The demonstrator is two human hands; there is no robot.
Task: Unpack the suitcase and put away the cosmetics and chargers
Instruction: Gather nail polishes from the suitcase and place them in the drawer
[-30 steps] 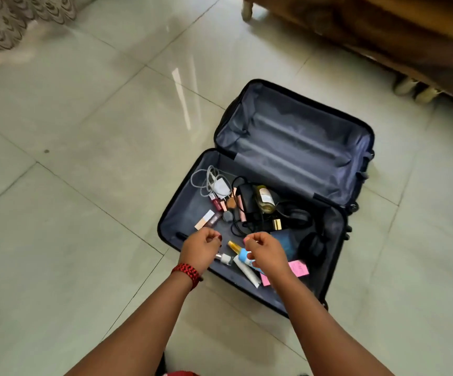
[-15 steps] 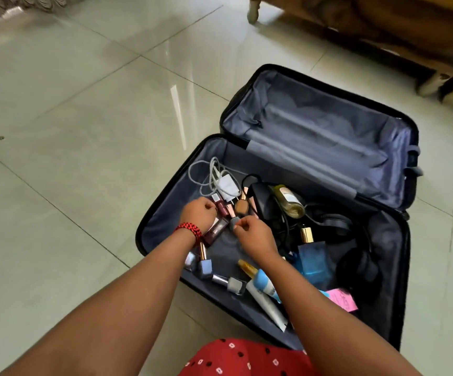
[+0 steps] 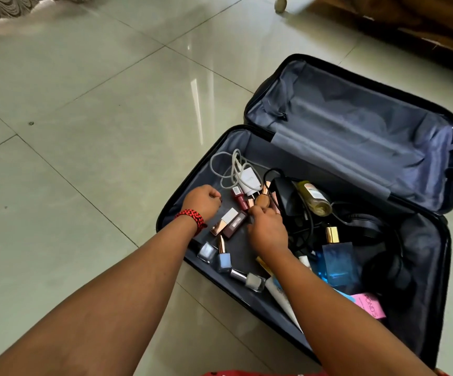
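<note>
- The suitcase (image 3: pixel 434 308) lies open on the tiled floor (image 3: pixel 84 131), its cosmetics and chargers heaped in the near half.
- The left hand (image 3: pixel 202 202) is curled into a fist over the lining; whether it holds anything cannot be told.
- A white charger (image 3: pixel 249 180) with its coiled cable lies just beyond that fist.
- The right hand (image 3: pixel 267 229) reaches among the lipsticks (image 3: pixel 240 198), fingertips pinched at a small rose-gold tube (image 3: pixel 262 200).
- Nail polish bottles (image 3: pixel 224 260) lie between the two forearms.

floor (image 3: pixel 84 77): glossy pale tiles | wooden furniture (image 3: pixel 410 17): top right
</note>
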